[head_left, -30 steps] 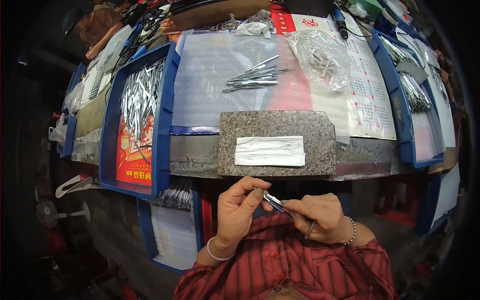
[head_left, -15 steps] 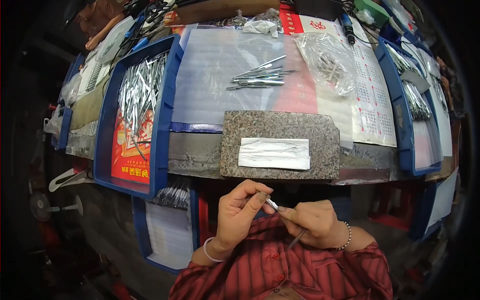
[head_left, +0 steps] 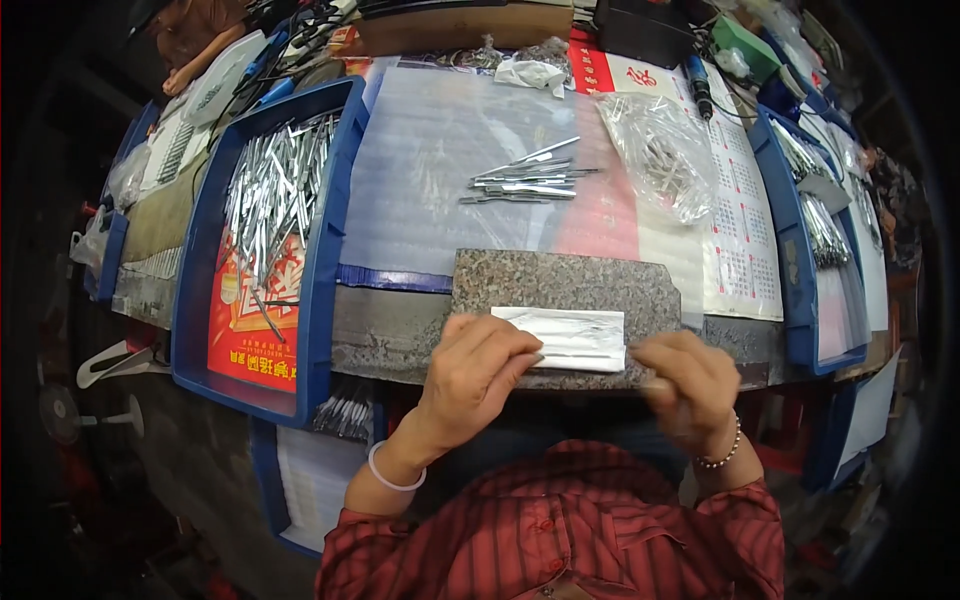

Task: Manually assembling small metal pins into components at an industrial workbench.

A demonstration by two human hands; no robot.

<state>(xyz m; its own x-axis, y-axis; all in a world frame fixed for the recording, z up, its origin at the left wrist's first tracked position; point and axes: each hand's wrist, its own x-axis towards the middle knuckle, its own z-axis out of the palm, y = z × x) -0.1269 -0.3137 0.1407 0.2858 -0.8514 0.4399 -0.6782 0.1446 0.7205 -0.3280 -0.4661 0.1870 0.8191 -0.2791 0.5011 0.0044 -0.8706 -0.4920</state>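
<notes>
One white folded pad (head_left: pixel 560 325), flat on a speckled slab (head_left: pixel 570 278)
Left hand (head_left: pixel 472 372) bunched narrow at the pad's left end; right hand (head_left: pixel 695 385) curled near its right end, blurred; what either holds cannot be told; light, even pressure should keep the pad flat

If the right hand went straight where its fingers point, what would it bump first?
Probably the white paper, just left of the right hand. It might pass above, though: the picture doesn't show its height clearly.
</notes>
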